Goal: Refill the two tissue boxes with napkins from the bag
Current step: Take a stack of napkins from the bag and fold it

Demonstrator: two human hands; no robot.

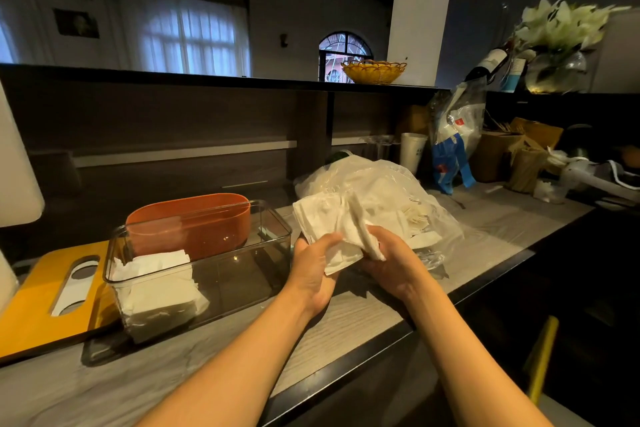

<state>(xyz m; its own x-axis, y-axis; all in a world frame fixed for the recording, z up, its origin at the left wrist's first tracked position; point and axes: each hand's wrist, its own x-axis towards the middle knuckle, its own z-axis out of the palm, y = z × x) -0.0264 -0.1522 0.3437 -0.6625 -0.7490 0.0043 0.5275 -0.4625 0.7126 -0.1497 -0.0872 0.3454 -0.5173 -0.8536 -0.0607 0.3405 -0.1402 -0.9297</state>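
A clear plastic tissue box (242, 274) stands open on the counter, with a stack of white napkins (156, 284) filling its left end. Behind it sits an orange tissue box (194, 222). To the right lies a clear plastic bag (381, 191) with more napkins inside. Between box and bag, both hands hold one bunch of white napkins (329, 222) just above the counter. My left hand (311, 270) grips its lower left edge. My right hand (391, 260) grips the bunch from the right.
A yellow lid with an oval slot (45, 295) lies left of the clear box. Cups, a blue-and-white bag (453, 146), brown paper bags and clutter crowd the far right. A shelf above carries a yellow basket (374, 71) and flowers. The counter's dark front edge (381, 333) runs diagonally.
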